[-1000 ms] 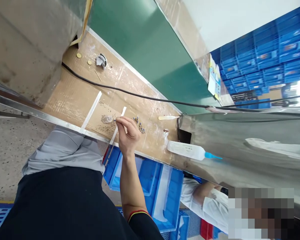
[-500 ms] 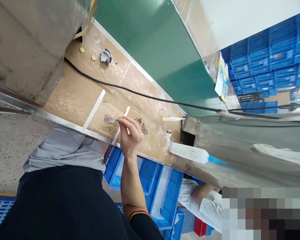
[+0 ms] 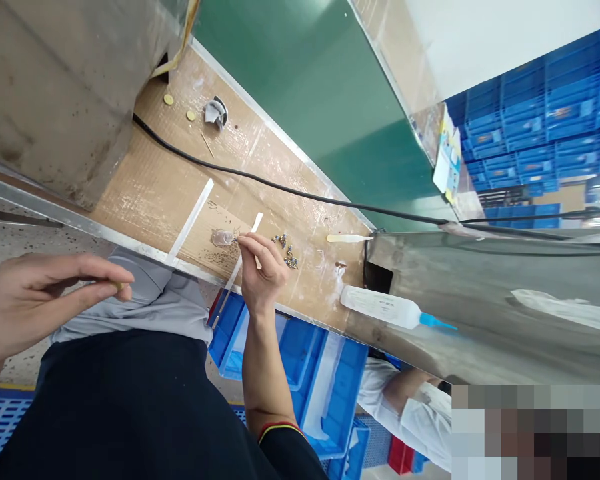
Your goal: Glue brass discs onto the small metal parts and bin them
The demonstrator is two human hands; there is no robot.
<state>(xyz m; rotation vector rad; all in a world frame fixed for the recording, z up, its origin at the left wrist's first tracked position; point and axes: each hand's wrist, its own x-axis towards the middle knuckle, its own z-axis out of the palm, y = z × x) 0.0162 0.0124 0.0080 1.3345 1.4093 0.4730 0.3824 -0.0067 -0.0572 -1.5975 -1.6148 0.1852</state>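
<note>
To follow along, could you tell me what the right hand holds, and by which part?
The right hand pinches a thin tool by its shaft, just behind the tip.

Right hand (image 3: 263, 277), bare skin; materials by distance from its grip:

- Touching the fingertips: clear glossy piece (image 3: 224, 238), glass or plastic.
- Under the hand: brown cardboard sheet (image 3: 145, 207), matt, scuffed.
- Just beside: small metal parts (image 3: 286, 255), shiny.
- Near: white plastic squeeze bottle (image 3: 380, 307), smooth, with blue nozzle.
- Below: blue plastic crates (image 3: 300, 373), smooth.
- Well beyond: steel panel (image 3: 480, 287), dull sheen.
</note>
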